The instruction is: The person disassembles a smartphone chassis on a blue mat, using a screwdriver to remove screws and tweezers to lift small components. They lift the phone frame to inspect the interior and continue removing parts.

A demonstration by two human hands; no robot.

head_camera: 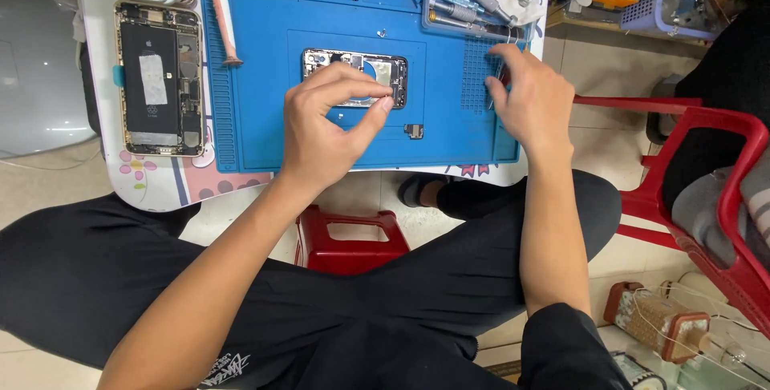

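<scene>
An opened phone housing lies at the centre of the blue work mat. The left hand hovers over its near edge, thumb and forefinger pinched together; what they grip is too small to tell. The right hand rests at the mat's right side, fingers curled on thin metal tweezers. A second gutted phone lies far left. A small loose part sits just right of the left hand.

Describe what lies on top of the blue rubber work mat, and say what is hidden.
On the blue rubber work mat lie an opened phone housing and a small dark part. The left hand covers the housing's lower left; the right hand hides the mat's right edge.
</scene>
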